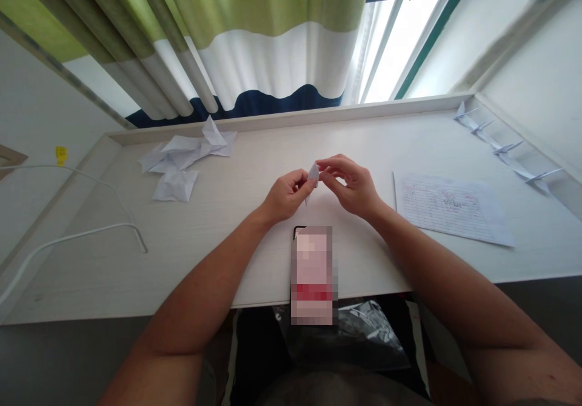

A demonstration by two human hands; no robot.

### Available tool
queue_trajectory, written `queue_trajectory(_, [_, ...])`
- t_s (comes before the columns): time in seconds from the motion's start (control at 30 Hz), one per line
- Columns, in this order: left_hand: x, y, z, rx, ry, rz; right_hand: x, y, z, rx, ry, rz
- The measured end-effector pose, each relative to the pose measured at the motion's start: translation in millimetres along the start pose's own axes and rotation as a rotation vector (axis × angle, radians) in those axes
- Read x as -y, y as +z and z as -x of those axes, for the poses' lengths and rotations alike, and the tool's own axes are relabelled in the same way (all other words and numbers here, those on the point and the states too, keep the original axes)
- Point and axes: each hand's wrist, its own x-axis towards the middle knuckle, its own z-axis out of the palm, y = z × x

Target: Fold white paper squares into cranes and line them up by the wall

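Observation:
Over the middle of the table, my left hand (284, 197) pinches a small folded white paper (313, 171) between thumb and fingers. The paper is narrow and pointed at the top, with a thin tip hanging below the thumb. From the other side, my right hand (350, 185) meets its edge, with thumb and fingertips drawn together there. Exactly how much paper lies between those fingertips is hard to see. Below both hands, a flat phone-like thing (313, 266) lies at the table's front edge, its face blurred out.
Several folded white papers (177, 151) lie at the back left of the white table (254, 266). A row of folded paper figures (509, 148) stands along the right side. Written sheets (450, 206) lie right of my forearm. A white cable (91, 230) loops at left.

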Motion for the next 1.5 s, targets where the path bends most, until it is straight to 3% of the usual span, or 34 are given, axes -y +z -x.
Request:
queue_trajectory(0.33, [3, 0.9, 1, 0.056, 0.01, 0.005, 4, -6, -1, 0.016, 0.03, -0.005])
queue_trajectory(0.57, [4, 1.1, 2, 0.054, -0.022, 0.032, 3, -7, -1, 0.03, -0.031, 0.004])
queue_trajectory(0.7, [4, 1.5, 2, 0.041, -0.009, 0.02, 3, -6, 0, 0.003, 0.045, 0.01])
queue_trajectory(1.07, [9, 0.3, 2, -0.023, 0.204, -0.213, 9, -2, 0, -0.043, 0.117, -0.074])
queue_trajectory(1.3, [7, -4.9, 2, -0.068, 0.41, -0.395, 16, -4, 2, -0.041, 0.012, -0.032])
queue_trajectory(1.5, [0, -8.1, 1, -0.094, 0.482, -0.583, 17, -6, 2, -0.054, -0.089, 0.08])
